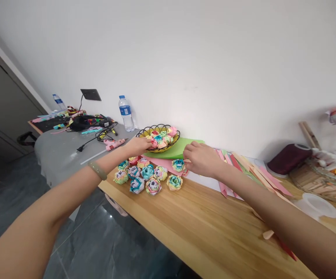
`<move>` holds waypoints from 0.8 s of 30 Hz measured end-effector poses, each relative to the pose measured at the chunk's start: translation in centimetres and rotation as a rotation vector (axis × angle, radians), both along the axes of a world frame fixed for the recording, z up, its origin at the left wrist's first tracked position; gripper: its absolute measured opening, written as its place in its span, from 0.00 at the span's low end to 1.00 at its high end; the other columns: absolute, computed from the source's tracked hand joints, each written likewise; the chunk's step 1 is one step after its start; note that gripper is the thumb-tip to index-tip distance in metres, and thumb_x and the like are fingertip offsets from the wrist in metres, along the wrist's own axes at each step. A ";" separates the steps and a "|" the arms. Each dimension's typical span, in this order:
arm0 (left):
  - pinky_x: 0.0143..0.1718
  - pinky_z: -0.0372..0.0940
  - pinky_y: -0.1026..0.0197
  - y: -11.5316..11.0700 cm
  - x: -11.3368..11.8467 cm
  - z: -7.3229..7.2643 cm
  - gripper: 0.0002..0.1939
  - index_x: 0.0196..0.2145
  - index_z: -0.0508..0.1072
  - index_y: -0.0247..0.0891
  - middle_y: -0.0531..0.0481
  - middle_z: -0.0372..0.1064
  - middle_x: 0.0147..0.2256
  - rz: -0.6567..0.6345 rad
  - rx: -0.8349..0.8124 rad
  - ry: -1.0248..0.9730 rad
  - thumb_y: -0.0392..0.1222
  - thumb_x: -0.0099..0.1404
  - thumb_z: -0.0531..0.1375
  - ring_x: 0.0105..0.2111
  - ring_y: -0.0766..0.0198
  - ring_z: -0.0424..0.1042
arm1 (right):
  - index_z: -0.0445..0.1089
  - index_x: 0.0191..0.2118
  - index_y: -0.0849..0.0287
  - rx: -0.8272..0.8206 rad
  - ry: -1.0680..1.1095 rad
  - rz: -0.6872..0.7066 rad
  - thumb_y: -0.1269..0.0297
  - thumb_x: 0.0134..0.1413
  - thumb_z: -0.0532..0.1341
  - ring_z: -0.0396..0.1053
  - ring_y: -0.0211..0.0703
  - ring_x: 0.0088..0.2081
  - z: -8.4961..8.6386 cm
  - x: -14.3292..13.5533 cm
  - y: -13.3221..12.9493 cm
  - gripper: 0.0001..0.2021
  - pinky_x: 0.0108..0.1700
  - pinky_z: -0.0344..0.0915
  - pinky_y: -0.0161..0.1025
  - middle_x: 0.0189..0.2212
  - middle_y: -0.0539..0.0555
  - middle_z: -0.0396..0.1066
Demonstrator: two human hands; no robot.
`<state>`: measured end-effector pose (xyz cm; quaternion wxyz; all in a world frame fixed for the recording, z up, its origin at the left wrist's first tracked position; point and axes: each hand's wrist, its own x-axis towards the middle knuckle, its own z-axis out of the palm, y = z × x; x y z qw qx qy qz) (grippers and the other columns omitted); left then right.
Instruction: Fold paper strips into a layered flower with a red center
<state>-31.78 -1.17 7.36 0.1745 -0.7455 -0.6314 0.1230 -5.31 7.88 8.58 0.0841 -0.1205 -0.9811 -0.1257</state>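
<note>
My left hand (138, 146) reaches over the near left rim of a yellow wicker basket (172, 147) with a dark looped edge. Its fingers are closed beside the colourful folded-paper flowers in the basket; what they grip, if anything, is hidden. My right hand (201, 158) is bent, with thumb and fingertips against a blue and yellow paper flower (178, 165). More paper flowers (147, 172) stand grouped on the wooden table (185, 213), in front of the basket. Green paper (186, 147) lies partly under the basket, and pink paper (169, 166) is in front of it.
Paper strips (255, 168) lie right of my right hand, near a dark thread spool (290, 159) and a glass bowl (319, 182). On the grey-covered table at left are a pink glue gun (114, 144), cables and a water bottle (126, 114). A white wall rises behind.
</note>
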 end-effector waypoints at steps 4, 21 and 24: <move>0.31 0.59 0.63 -0.9 0.9 1.4 0.09 0.35 0.69 0.38 0.46 0.69 0.35 -0.025 -0.005 0.006 0.33 0.55 0.54 0.37 0.60 0.67 | 0.66 0.38 0.60 -0.068 0.022 -0.076 0.66 0.53 0.52 0.65 0.42 0.33 -0.3 1.9 -0.6 0.09 0.26 0.54 0.35 0.33 0.55 0.68; 0.26 0.56 0.66 -0.5 9.9 3.0 0.15 0.31 0.68 0.41 0.53 0.71 0.33 0.020 0.029 -0.204 0.47 0.64 0.45 0.32 0.65 0.69 | 0.60 0.42 0.59 -0.243 0.106 -0.168 0.73 0.53 0.49 0.68 0.43 0.35 -3.9 3.8 -2.4 0.10 0.26 0.58 0.34 0.41 0.56 0.67; 0.26 0.56 0.65 -0.3 10.9 2.1 0.16 0.33 0.68 0.40 0.52 0.72 0.32 0.056 0.009 -0.250 0.51 0.63 0.45 0.32 0.63 0.70 | 0.60 0.43 0.59 -0.284 0.121 -0.204 0.73 0.52 0.50 0.69 0.41 0.34 -3.5 6.9 -2.3 0.12 0.25 0.57 0.34 0.44 0.55 0.67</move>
